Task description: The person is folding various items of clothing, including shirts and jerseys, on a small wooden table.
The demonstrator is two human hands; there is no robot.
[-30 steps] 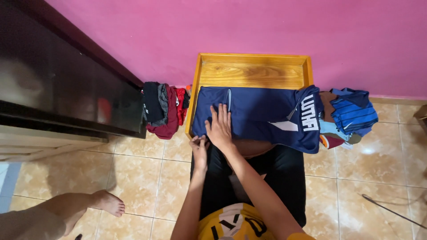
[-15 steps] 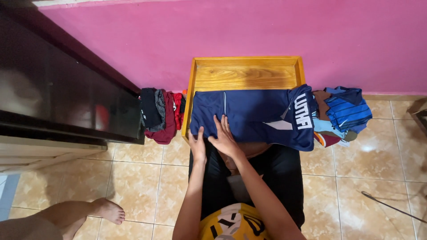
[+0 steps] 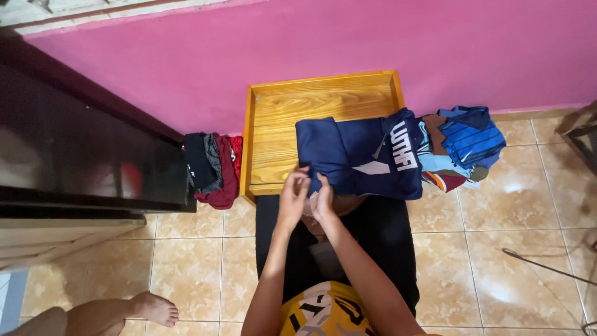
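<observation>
Pinching the near-left corner of the navy shirt (image 3: 364, 158) with left hand (image 3: 292, 196) and right hand (image 3: 322, 198), no longer flat on it. Shirt now shifted rightward across the wooden tray (image 3: 273, 124), left half bare.

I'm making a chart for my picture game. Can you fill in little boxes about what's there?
Left hand: fingers pinch the near left corner of the navy blue folded shirt
Right hand: grips the same corner
Under shirt: shallow yellow wooden tray
Left of tray: dark and red clothes pile
Right: blue striped clothes heap
</observation>
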